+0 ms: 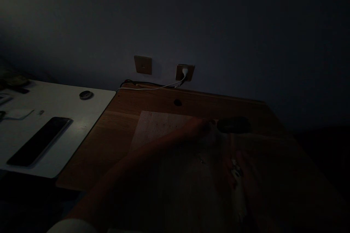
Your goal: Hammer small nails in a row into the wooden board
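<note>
The scene is very dark. My right hand [242, 167] is wrapped round the pale handle of a mallet [234, 125], whose dark, rounded head points away from me over the desk. Just left of that head, my left hand [199, 127] rests low with its fingers curled together at the far edge of a pale sheet or board [153, 127]. Whatever its fingertips hold, if anything, is lost in shadow. A row of small dark dots marks the pale surface. Nearer to me, a tiny shiny piece [202, 161] lies between my arms.
A white table [95, 107] adjoins the wooden desk [109, 134] on the left, bearing a phone-like dark slab [39, 142] and a small round tin or roll [86, 95]. Behind the desk, a white cable [153, 88] runs to a wall socket [180, 72].
</note>
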Demonstrator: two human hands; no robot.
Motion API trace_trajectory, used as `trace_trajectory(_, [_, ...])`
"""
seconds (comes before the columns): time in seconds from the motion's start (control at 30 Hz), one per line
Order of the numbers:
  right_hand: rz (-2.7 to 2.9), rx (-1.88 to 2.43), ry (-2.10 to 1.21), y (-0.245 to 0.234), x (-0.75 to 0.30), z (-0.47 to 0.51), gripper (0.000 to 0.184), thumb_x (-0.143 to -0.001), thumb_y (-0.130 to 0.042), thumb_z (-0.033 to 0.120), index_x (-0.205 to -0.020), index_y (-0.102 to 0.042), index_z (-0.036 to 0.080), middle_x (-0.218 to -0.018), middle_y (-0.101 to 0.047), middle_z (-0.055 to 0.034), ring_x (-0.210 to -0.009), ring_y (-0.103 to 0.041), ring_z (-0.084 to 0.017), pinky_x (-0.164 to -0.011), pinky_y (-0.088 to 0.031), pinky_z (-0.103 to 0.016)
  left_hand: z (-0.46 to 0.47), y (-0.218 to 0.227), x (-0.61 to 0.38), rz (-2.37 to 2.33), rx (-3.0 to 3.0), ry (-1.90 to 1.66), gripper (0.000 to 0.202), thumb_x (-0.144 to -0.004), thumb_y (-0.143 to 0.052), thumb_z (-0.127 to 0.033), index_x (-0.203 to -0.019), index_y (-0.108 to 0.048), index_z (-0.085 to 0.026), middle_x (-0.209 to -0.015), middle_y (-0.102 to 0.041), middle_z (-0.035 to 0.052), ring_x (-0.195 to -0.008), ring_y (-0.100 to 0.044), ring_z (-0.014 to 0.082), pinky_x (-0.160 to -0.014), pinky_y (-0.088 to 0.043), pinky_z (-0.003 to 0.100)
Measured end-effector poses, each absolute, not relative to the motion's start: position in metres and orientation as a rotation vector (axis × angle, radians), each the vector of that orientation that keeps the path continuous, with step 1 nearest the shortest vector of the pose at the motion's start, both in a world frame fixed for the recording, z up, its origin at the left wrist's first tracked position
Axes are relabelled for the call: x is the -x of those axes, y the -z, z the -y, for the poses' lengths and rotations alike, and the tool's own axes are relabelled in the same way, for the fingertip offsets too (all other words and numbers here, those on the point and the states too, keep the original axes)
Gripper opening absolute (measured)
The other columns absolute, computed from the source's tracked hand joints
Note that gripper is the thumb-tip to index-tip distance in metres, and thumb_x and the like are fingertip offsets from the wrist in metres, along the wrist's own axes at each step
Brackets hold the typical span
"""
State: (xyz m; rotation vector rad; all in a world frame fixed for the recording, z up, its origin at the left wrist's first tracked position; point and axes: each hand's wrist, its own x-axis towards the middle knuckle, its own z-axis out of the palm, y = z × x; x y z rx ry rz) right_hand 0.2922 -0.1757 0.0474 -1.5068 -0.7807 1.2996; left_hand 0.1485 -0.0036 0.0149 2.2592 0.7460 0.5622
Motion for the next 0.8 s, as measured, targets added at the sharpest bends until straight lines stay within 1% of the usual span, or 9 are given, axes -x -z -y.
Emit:
trace_trajectory(0.07, [0.745, 1.561, -1.291, -0.055, -0.298, 0.170, 0.048, -0.074, -0.065, 0.070, -0.062, -0.052, 0.025, -0.037, -0.044, 0.0051, -0.026, -0.036, -0.011, -0.030, -0.025, -0.023, 0.003, -0.014, -0.149, -0.729, -2.250, -0.565, 0.045, -0.086, -0.065, -0.012, -0.130, -0.060, -0.017, -0.117, -0.074, 0.0077, -0.106, -0.070, 0.0208, -0.091, -0.051, 0.030])
trace_trajectory(0.13, [0.724, 1.610, -1.260, -0.064, -0.302, 0.165, 0.041, -0.074, -0.064, 0.064, -0.066, -0.055, 0.026, -0.036, -0.044, 0.0060, -0.026, -0.036, -0.011, -0.030, -0.026, -0.023, 0.002, -0.012, -0.149, -0.711, -2.244, -0.570, 0.045, -0.085, -0.066, -0.011, -0.129, -0.060, -0.017, -0.116, -0.074, 0.0076, -0.106, -0.070, 0.0205, -0.090, -0.051, 0.030])
trace_trajectory(0.2, [0.704, 1.744, -1.131, -0.073, -0.301, 0.163, 0.032, -0.075, -0.066, 0.057, -0.072, -0.058, 0.026, -0.041, -0.050, 0.0056, -0.031, -0.043, -0.012, -0.034, -0.032, -0.023, 0.001, -0.011, -0.149, -0.707, -2.253, -0.574, 0.045, -0.085, -0.066, -0.011, -0.129, -0.060, -0.017, -0.114, -0.074, 0.0076, -0.105, -0.070, 0.0204, -0.090, -0.051, 0.030])
trace_trajectory(0.27, [0.671, 1.894, -0.971, -0.079, -0.297, 0.163, 0.030, -0.073, -0.070, 0.056, -0.080, -0.061, 0.028, -0.049, -0.057, 0.0052, -0.038, -0.049, -0.013, -0.039, -0.037, -0.025, 0.001, -0.010, -0.150, -0.699, -2.271, -0.581, 0.045, -0.085, -0.067, -0.012, -0.130, -0.059, -0.016, -0.113, -0.074, 0.0079, -0.103, -0.069, 0.0204, -0.088, -0.051, 0.030])
trace_trajectory(0.33, [0.687, 1.935, -0.944, -0.084, -0.290, 0.163, 0.039, -0.071, -0.072, 0.065, -0.086, -0.064, 0.030, -0.052, -0.058, 0.0050, -0.040, -0.048, -0.015, -0.040, -0.037, -0.027, 0.001, -0.010, -0.150, -0.679, -2.297, -0.577, 0.043, -0.085, -0.068, -0.015, -0.128, -0.060, -0.015, -0.114, -0.073, 0.0088, -0.102, -0.069, 0.0208, -0.087, -0.051, 0.030])
trace_trajectory(0.43, [0.759, 1.854, -1.076, -0.084, -0.281, 0.163, 0.052, -0.065, -0.071, 0.077, -0.085, -0.064, 0.029, -0.052, -0.054, 0.0036, -0.040, -0.045, -0.016, -0.039, -0.036, -0.029, 0.001, -0.009, -0.150, -0.684, -2.314, -0.566, 0.037, -0.087, -0.066, -0.017, -0.124, -0.063, -0.015, -0.117, -0.073, 0.0103, -0.105, -0.069, 0.0220, -0.089, -0.051, 0.030])
trace_trajectory(0.57, [0.736, 1.864, -1.064, -0.077, -0.279, 0.161, 0.060, -0.060, -0.077, 0.075, -0.097, -0.068, 0.029, -0.065, -0.064, 0.0004, -0.053, -0.057, -0.019, -0.045, -0.042, -0.029, 0.000, -0.006, -0.150, -0.710, -2.285, -0.594, 0.045, -0.088, -0.066, -0.017, -0.132, -0.058, -0.017, -0.120, -0.072, 0.0105, -0.109, -0.069, 0.0225, -0.090, -0.051, 0.031])
trace_trajectory(0.7, [0.713, 1.876, -1.036, -0.075, -0.279, 0.160, 0.077, -0.047, -0.082, 0.076, -0.104, -0.069, 0.027, -0.071, -0.067, 0.0011, -0.057, -0.060, -0.018, -0.047, -0.045, -0.028, 0.000, -0.003, -0.152, -0.741, -2.290, -0.596, 0.048, -0.089, -0.065, -0.019, -0.136, -0.056, -0.017, -0.119, -0.073, 0.0115, -0.106, -0.071, 0.0247, -0.089, -0.052, 0.033])
trace_trajectory(0.8, [0.719, 1.892, -1.045, -0.075, -0.279, 0.161, 0.078, -0.053, -0.081, 0.076, -0.111, -0.068, 0.026, -0.074, -0.069, 0.0004, -0.062, -0.063, -0.019, -0.050, -0.046, -0.028, 0.001, -0.002, -0.153, -0.736, -2.287, -0.622, 0.048, -0.089, -0.065, -0.015, -0.135, -0.056, -0.016, -0.118, -0.074, 0.0112, -0.105, -0.071, 0.0244, -0.088, -0.052, 0.032])
